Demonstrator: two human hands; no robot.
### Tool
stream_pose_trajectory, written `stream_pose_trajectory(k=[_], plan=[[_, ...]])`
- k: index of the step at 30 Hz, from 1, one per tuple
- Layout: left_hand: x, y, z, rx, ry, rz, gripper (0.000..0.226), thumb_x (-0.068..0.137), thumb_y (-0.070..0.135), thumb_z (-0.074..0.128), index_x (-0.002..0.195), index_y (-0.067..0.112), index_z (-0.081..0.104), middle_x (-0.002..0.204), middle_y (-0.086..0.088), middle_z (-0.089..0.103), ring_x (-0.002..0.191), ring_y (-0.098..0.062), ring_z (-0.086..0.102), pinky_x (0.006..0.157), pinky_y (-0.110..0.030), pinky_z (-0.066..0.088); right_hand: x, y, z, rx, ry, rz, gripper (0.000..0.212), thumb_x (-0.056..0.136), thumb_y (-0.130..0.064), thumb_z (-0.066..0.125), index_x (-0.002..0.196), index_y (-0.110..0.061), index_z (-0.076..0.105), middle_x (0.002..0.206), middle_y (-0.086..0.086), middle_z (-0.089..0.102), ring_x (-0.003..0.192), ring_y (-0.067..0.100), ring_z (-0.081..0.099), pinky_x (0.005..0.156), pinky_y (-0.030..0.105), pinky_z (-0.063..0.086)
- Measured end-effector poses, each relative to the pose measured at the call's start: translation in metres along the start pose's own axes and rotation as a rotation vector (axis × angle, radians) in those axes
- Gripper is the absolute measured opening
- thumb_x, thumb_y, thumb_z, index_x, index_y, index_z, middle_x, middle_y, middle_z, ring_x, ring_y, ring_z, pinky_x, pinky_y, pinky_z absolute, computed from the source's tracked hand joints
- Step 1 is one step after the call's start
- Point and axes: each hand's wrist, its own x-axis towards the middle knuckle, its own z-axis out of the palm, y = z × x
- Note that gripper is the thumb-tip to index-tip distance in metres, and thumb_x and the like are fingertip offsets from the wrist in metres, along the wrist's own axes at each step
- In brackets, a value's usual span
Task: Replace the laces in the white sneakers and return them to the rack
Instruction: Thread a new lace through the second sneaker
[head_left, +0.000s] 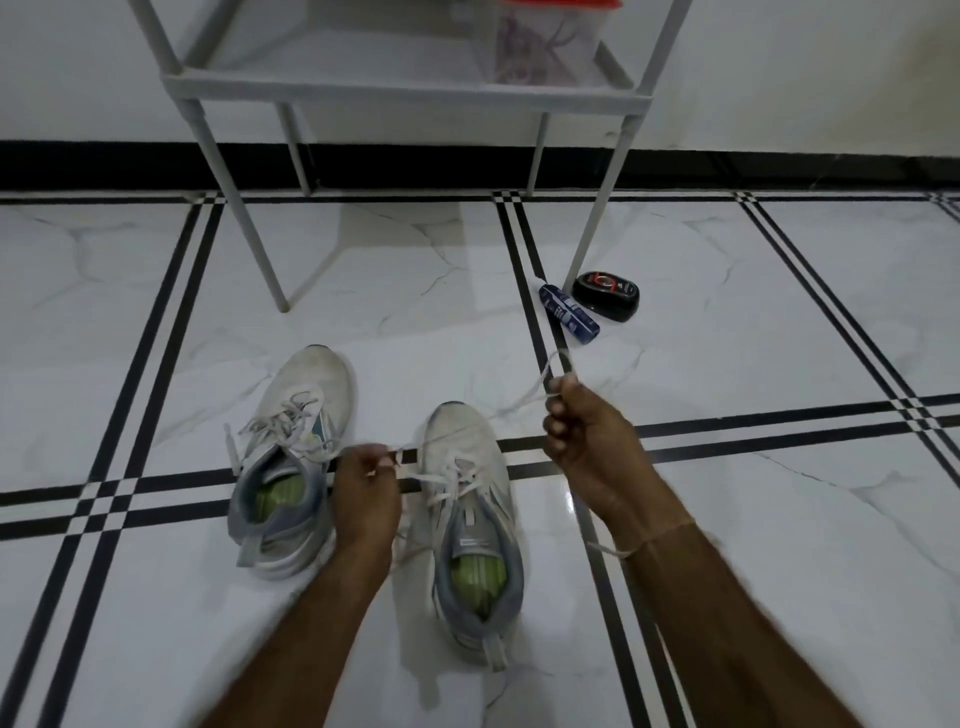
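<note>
Bare floor right; rack legs stand ahead.

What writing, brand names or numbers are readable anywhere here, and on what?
None can be read.
Blue tube: white print, too blurred.
Black oval case: red label, too small.
Sneaker on the right, tongue tag: blurred.

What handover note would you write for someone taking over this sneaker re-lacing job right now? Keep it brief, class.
Left hand pinches the white fabric lace beside the right white grey-lined sneaker; right hand grips another stretch, drawn out rightward. The left white grey-lined sneaker lies alongside, loosely laced. Both sit on the floor, none on the grey tubular rack. To do: finish lacing, shelve both.
</note>
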Motion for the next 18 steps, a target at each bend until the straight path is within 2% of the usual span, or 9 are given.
stream_pose_trajectory(k=[1,3,6,8,10,12,14,16,18], plan=[[0.0,0.002,-0.002,0.082,0.012,0.148,0.02,0.09,0.044,0.055,0.104,0.03,0.059,0.108,-0.008,0.069,0.096,-0.033,0.071,0.075,-0.048,0.06,-0.003,0.003,0.002,-0.072,-0.007,0.022,0.014,0.103,-0.023,0.055,0.098,-0.013,0.064,0.074,-0.003,0.052,0.06,0.007,0.043,0.051,0.018,0.036],[-0.005,0.02,0.007,0.219,-0.168,0.396,0.031,0.094,0.059,0.049,0.115,0.037,0.054,0.114,0.003,0.067,0.1,-0.02,0.068,0.076,-0.044,0.059,-0.007,0.012,0.015,-0.2,-0.073,0.087,0.014,0.104,-0.017,0.055,0.102,-0.01,0.067,0.075,-0.001,0.056,0.061,0.007,0.045,0.055,0.02,0.035],[-0.023,0.046,0.034,0.336,-0.558,0.412,0.026,0.103,0.052,0.046,0.114,0.034,0.062,0.103,0.009,0.073,0.092,-0.007,0.07,0.08,-0.037,0.059,-0.013,0.021,0.022,-0.248,-0.142,0.136,0.016,0.104,-0.016,0.055,0.104,-0.01,0.071,0.073,-0.002,0.056,0.06,0.007,0.045,0.057,0.021,0.034],[-0.022,0.041,0.036,0.404,-0.523,0.508,0.026,0.103,0.04,0.051,0.087,0.03,0.068,0.078,0.009,0.072,0.073,-0.004,0.069,0.071,-0.035,0.058,-0.015,0.021,0.013,-0.18,-0.097,0.129,0.016,0.104,-0.018,0.055,0.104,-0.01,0.068,0.071,-0.003,0.055,0.059,0.007,0.045,0.055,0.02,0.035],[-0.007,0.034,0.017,0.466,-0.325,0.534,0.031,0.101,0.033,0.053,0.073,0.027,0.064,0.066,0.01,0.067,0.065,-0.006,0.065,0.063,-0.031,0.053,-0.012,0.017,0.006,-0.049,-0.054,0.11,0.015,0.103,-0.021,0.057,0.102,-0.009,0.066,0.07,-0.003,0.054,0.059,0.007,0.045,0.052,0.018,0.038],[0.011,0.033,-0.01,0.608,-0.105,0.531,0.031,0.102,0.029,0.053,0.072,0.023,0.061,0.065,0.005,0.065,0.067,-0.022,0.066,0.062,-0.034,0.051,-0.009,0.014,0.005,0.013,-0.033,0.095,0.016,0.101,-0.02,0.057,0.103,-0.006,0.066,0.073,-0.001,0.056,0.061,0.007,0.048,0.052,0.017,0.043],[0.017,0.033,-0.021,0.728,0.031,0.585,0.029,0.099,0.041,0.048,0.084,0.023,0.065,0.078,0.001,0.071,0.08,-0.029,0.067,0.07,-0.039,0.053,-0.011,0.015,0.006,-0.082,-0.051,0.086,0.018,0.104,-0.014,0.054,0.106,-0.004,0.069,0.078,0.002,0.061,0.066,0.008,0.054,0.058,0.018,0.048],[0.003,0.039,-0.004,0.69,-0.087,0.698,0.036,0.099,0.048,0.045,0.115,0.024,0.067,0.109,0.001,0.073,0.103,-0.023,0.066,0.087,-0.042,0.054,-0.018,0.021,0.011,-0.242,-0.123,0.092,0.019,0.104,-0.011,0.055,0.107,-0.005,0.072,0.084,0.005,0.068,0.071,0.01,0.061,0.066,0.021,0.052],[-0.016,0.048,0.022,0.531,-0.349,0.717,0.036,0.101,0.049,0.046,0.124,0.027,0.062,0.115,0.007,0.072,0.106,-0.012,0.066,0.092,-0.039,0.053,-0.022,0.028,0.017,-0.335,-0.161,0.067,0.016,0.102,-0.012,0.059,0.102,-0.007,0.074,0.084,0.008,0.071,0.073,0.013,0.065,0.069,0.023,0.054]])
